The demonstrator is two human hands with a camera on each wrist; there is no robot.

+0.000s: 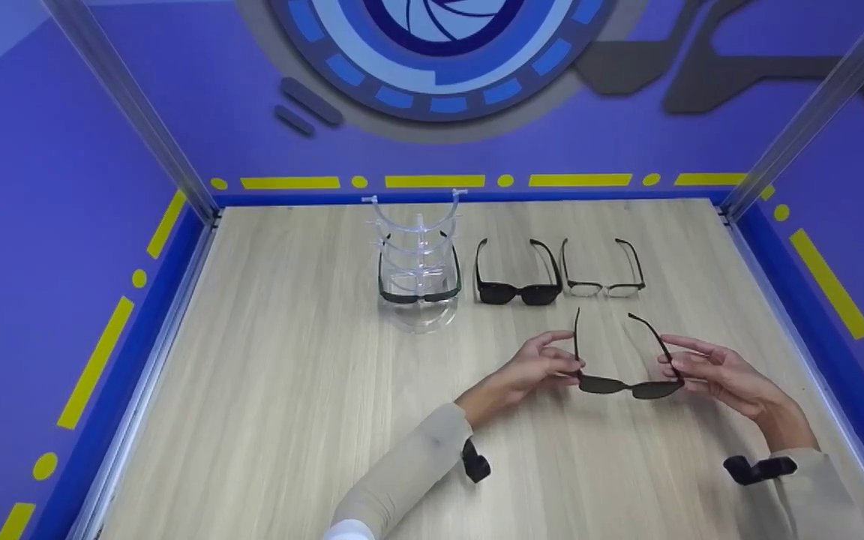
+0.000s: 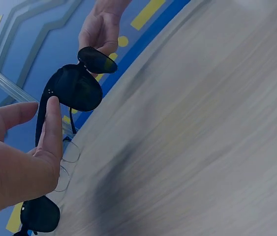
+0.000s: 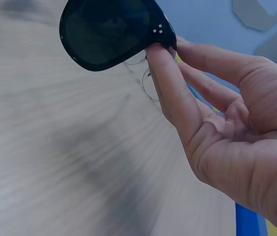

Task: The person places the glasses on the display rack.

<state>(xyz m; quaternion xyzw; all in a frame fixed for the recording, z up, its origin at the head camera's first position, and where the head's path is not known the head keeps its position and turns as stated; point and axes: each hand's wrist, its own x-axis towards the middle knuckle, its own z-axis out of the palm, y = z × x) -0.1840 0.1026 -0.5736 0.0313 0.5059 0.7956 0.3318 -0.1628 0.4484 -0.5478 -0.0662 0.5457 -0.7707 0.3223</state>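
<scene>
A pair of dark-lensed sunglasses is held above the table at the right, its temples unfolded and pointing away from me. My left hand pinches the left hinge end of the frame. At the opposite hinge, my right hand grips the other temple between thumb and fingers. In the left wrist view the sunglasses stretch between both hands. The right wrist view has one dark lens with small silver dots near the hinge, above the fingers of my right hand.
Behind the hands lie black sunglasses and clear-lensed glasses, temples unfolded. A clear tiered display stand stands to their left, with another dark pair at its lower part. Blue panels wall the wooden table.
</scene>
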